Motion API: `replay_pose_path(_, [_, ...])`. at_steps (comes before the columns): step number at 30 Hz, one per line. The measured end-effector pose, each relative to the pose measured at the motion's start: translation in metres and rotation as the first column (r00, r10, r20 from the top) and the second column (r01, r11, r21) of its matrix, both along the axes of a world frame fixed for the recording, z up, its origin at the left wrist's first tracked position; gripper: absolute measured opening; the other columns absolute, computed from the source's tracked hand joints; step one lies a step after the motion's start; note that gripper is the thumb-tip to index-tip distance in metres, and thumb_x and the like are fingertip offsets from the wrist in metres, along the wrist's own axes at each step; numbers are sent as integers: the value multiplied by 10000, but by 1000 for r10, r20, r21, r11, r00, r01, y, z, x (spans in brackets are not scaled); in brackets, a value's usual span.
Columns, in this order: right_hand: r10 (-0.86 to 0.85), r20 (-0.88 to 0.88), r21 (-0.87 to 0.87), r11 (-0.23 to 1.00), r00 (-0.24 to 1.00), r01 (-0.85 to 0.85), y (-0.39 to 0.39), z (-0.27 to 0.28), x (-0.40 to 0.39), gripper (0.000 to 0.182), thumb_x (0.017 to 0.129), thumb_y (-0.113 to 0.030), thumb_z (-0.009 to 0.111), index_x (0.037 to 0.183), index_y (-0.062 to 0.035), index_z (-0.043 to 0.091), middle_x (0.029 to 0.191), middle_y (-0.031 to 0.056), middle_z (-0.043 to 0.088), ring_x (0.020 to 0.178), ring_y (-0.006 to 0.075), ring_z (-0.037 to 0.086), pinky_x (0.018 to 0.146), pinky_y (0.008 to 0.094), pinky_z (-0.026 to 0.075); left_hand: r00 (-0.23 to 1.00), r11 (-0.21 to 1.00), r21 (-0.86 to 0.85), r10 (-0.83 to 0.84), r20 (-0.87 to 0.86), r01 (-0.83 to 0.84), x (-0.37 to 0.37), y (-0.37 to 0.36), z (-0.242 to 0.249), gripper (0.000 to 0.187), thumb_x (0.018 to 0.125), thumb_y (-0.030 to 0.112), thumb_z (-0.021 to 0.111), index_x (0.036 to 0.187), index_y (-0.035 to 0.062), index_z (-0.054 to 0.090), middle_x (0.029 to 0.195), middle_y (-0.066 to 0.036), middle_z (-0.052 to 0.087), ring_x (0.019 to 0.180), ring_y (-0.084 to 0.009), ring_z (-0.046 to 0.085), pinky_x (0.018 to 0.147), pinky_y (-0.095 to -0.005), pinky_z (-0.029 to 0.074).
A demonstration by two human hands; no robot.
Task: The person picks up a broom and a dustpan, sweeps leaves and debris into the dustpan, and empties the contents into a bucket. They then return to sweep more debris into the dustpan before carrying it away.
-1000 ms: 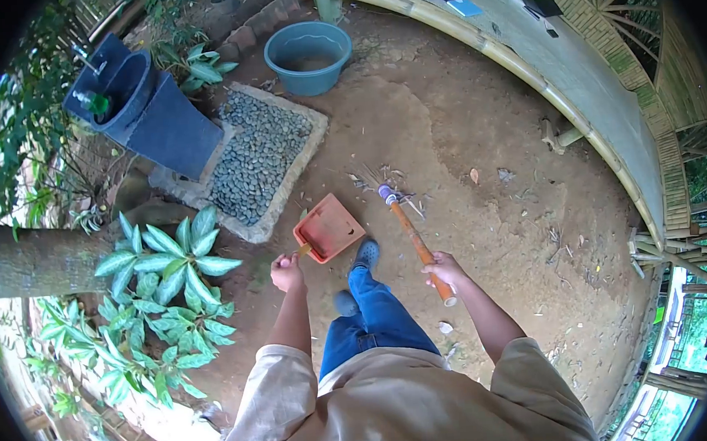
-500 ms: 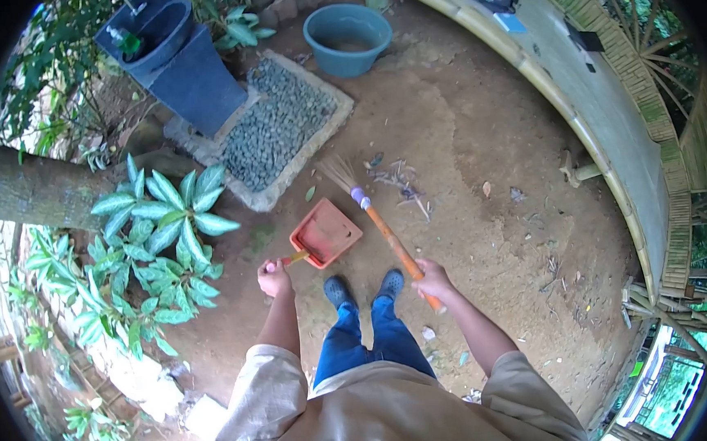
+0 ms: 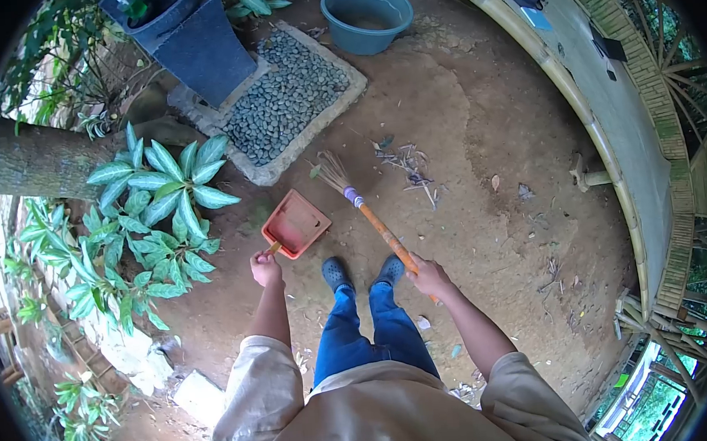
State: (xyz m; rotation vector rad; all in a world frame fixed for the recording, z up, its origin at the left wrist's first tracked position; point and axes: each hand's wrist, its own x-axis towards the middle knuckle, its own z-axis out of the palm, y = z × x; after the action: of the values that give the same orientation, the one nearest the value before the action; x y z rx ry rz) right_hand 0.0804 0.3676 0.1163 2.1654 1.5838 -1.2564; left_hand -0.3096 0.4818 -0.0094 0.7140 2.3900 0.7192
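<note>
My left hand (image 3: 266, 270) is closed round the handle of a red dustpan (image 3: 296, 224), which rests on the dirt ground ahead of it. The orange handle of a stick broom (image 3: 381, 229) is in the grip of my right hand (image 3: 430, 278). The broom's bristles fan out on the ground up and to the right of the dustpan, apart from it. A green leaf (image 3: 315, 171) lies at the bristle tips. Right of the bristles is a small heap of dry leaves and twigs (image 3: 409, 166).
A gravel bed (image 3: 285, 92) with a stone border lies ahead, beside a dark blue basin stand (image 3: 209, 54). Beyond is a green tub (image 3: 366, 19). Leafy plants (image 3: 172, 188) grow at left. A bamboo-edged ledge (image 3: 607, 96) curves along the right.
The dustpan and my left hand have shifted left. The broom's bristles have moved left to meet the green leaf. The view has tilted down a little.
</note>
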Motion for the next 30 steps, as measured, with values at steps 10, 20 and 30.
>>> replay_pose_path(10, [-276, -301, -301, 936, 913, 183, -35, 106, 31, 718, 732, -6, 728, 1392, -44, 448, 829, 92, 666, 503, 97, 550, 450, 279, 460, 995, 998, -7, -69, 74, 69, -9, 15, -6, 300, 816, 149, 756, 1103, 117, 675, 988, -85, 711, 913, -216, 665, 854, -362, 514])
replay_pose_path(20, [-395, -276, -46, 916, 876, 399, -83, 34, 14, 638, 838, -102, 685, 1407, -24, 406, 1111, 133, 647, 538, 141, 602, 471, 308, 503, 997, 996, 28, -82, 3, 82, 20, 27, 40, 294, 818, 205, 760, 1087, 127, 671, 950, -65, 720, 905, -226, 672, 836, -369, 511])
replay_pose_path(30, [-606, -269, 41, 770, 749, 637, -116, 13, 48, 742, 751, 24, 701, 1420, -29, 384, 1081, 111, 651, 601, 161, 647, 477, 322, 534, 957, 954, 86, -290, 21, 287, 82, 52, 41, 300, 805, 209, 773, 1079, 133, 677, 994, -101, 719, 923, -268, 687, 829, -383, 522])
